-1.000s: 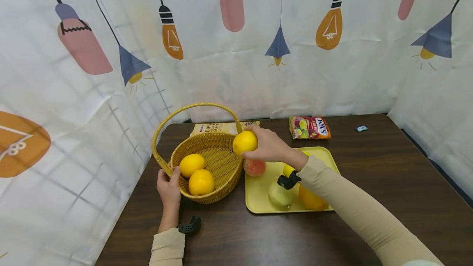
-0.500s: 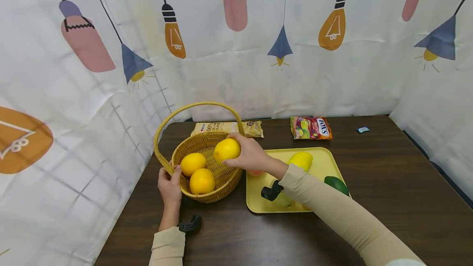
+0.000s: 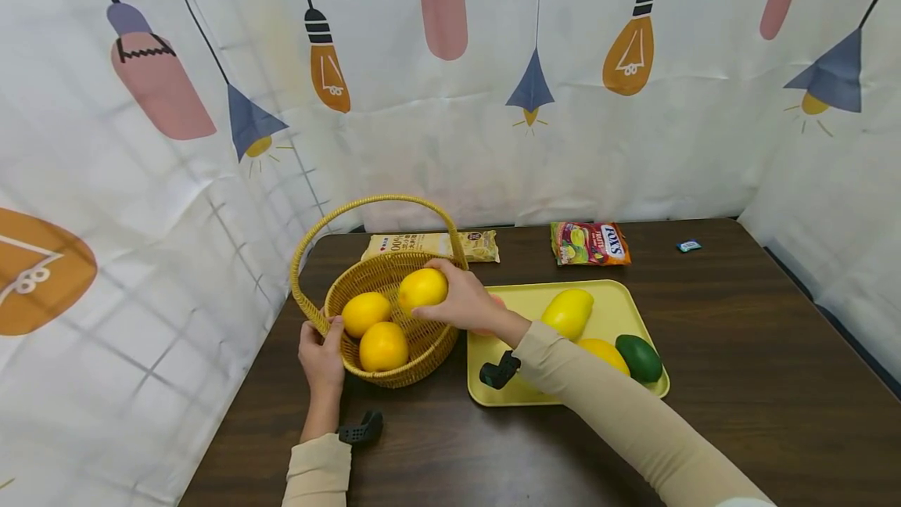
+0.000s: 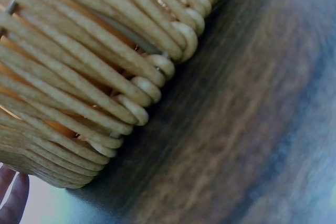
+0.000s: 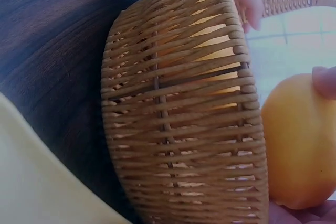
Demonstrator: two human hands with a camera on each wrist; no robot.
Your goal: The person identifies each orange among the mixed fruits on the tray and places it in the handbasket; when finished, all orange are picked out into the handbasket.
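Observation:
My right hand (image 3: 461,297) holds a round yellow-orange fruit (image 3: 423,291) over the right part of a woven basket (image 3: 439,350). In the right wrist view the fruit (image 5: 300,142) shows just past the basket rim, with fingertips (image 5: 326,81) on it. Two similar fruits (image 3: 383,346) lie inside, toward the left. At the basket's left side, where the tall handle (image 3: 373,200) meets the rim, my left hand (image 3: 323,358) grips it with the thumb on top. The left wrist view shows mostly the wicker wall (image 4: 79,72) and a few fingers at the lower left corner.
Right of the basket lies a yellow tray (image 3: 607,292) with a mango-like yellow fruit (image 3: 567,313), an orange-yellow fruit (image 3: 604,354) and an avocado (image 3: 639,358); my forearm hides part. Behind are a beige packet (image 3: 482,246), a red candy bag (image 3: 590,244) and a small blue packet (image 3: 688,246).
My right hand has carried the fruit leftward from the basket's right rim to over its inside, uncovering more of the tray. My left hand has kept its place on the basket.

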